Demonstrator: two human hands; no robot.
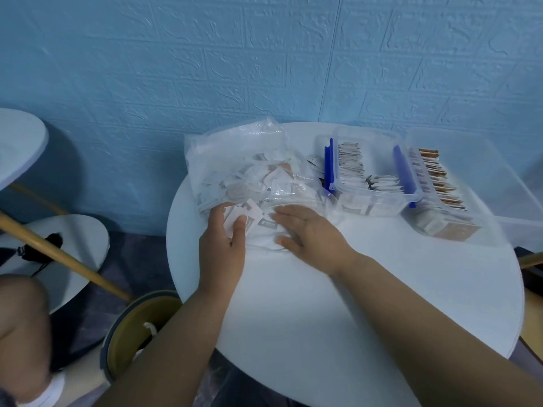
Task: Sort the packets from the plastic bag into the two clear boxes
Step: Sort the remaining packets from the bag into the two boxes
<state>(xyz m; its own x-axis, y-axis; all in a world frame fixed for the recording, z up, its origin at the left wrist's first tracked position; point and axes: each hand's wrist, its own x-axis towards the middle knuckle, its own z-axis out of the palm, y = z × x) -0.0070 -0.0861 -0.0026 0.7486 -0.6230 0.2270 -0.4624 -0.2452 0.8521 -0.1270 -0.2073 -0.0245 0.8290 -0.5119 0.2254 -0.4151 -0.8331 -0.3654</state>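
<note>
A clear plastic bag (244,168) full of small white and brown packets lies at the back left of the round white table (382,289). My left hand (223,245) pinches a few white packets (239,217) at the bag's near edge. Flat on the bag's front part, my right hand (308,230) has its fingers spread, with a grey-marked packet (268,223) at its fingertips. Right of the bag stands a clear box with blue clips (379,198), holding upright packets. Further right, a second clear box (449,201) holds a row of brown-edged packets.
A blue textured wall stands close behind the table. A large clear lid or tub (511,183) sits at the far right. At the left are another round table (17,142), a wooden pole (64,257) and a yellow stool (141,327). A person's knee (20,318) shows at bottom left.
</note>
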